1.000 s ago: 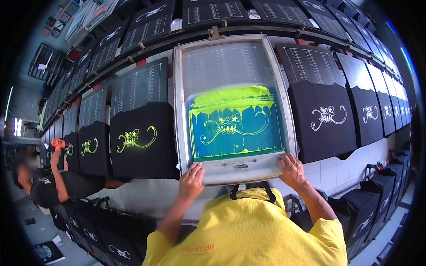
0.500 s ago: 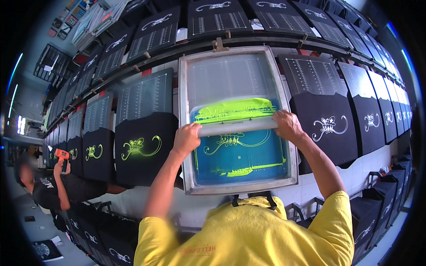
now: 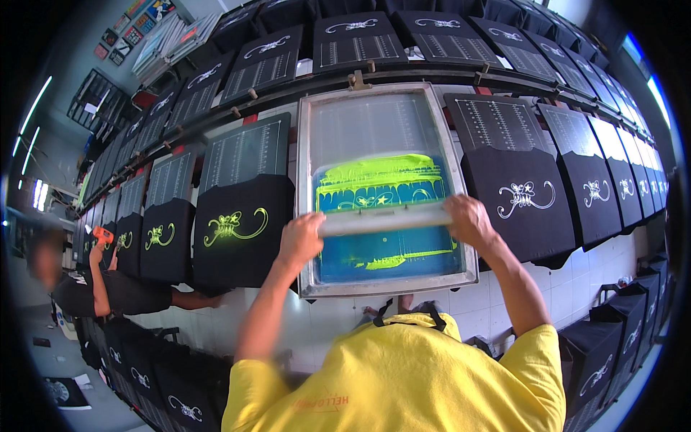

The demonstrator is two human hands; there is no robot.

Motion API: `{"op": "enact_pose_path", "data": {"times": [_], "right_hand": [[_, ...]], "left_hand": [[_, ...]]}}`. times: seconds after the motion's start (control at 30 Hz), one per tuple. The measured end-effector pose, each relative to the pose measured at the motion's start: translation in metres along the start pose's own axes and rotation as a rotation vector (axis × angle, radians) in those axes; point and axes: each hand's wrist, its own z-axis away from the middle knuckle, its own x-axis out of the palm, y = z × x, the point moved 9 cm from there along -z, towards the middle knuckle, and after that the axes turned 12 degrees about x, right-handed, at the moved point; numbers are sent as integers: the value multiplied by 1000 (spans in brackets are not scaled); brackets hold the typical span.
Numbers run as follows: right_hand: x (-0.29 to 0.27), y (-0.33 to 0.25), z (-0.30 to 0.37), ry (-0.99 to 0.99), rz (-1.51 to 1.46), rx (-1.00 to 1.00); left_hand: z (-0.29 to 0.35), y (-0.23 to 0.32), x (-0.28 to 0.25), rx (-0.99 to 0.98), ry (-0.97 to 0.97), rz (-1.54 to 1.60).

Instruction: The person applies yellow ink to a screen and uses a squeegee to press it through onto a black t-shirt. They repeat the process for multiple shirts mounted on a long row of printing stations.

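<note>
A long pale squeegee (image 3: 385, 220) lies across the blue mesh of a metal-framed printing screen (image 3: 304, 173). My left hand (image 3: 302, 236) is closed round its left end, and my right hand (image 3: 469, 220) grips the right end. Beyond the squeegee a thick band of neon yellow-green ink (image 3: 381, 170) spreads over the mesh, with drips along its near edge. Part of a curly design shows between ink and squeegee. Nearer me, a thinner smear of the same ink (image 3: 392, 260) crosses the mesh. The squeegee hides the mesh under it.
Black shirts on boards stand either side: a left one (image 3: 243, 241) bears a yellow-green print, a right one (image 3: 518, 216) a white print. A rail (image 3: 273, 99) runs behind the screen. At left another person holds an orange gun-shaped tool (image 3: 103, 235). More shirts hang at lower right.
Both hands have drawn the squeegee toward me over the mesh, away from the thick ink band. More of the design shows behind it. The other person's orange tool has shifted slightly.
</note>
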Motion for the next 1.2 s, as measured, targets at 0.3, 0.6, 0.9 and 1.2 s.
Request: {"op": "enact_pose_path", "data": {"times": [0.3, 0.6, 0.9, 1.2], "right_hand": [[31, -40, 121, -35, 47, 58], [42, -48, 148, -83, 17, 108], [5, -5, 142, 114, -236, 302], [51, 92, 156, 280, -613, 752]], "left_hand": [[119, 60, 34, -19, 77, 3], [141, 72, 62, 7, -33, -64], [130, 60, 23, -69, 8, 254], [170, -62, 70, -650, 235, 149]]}}
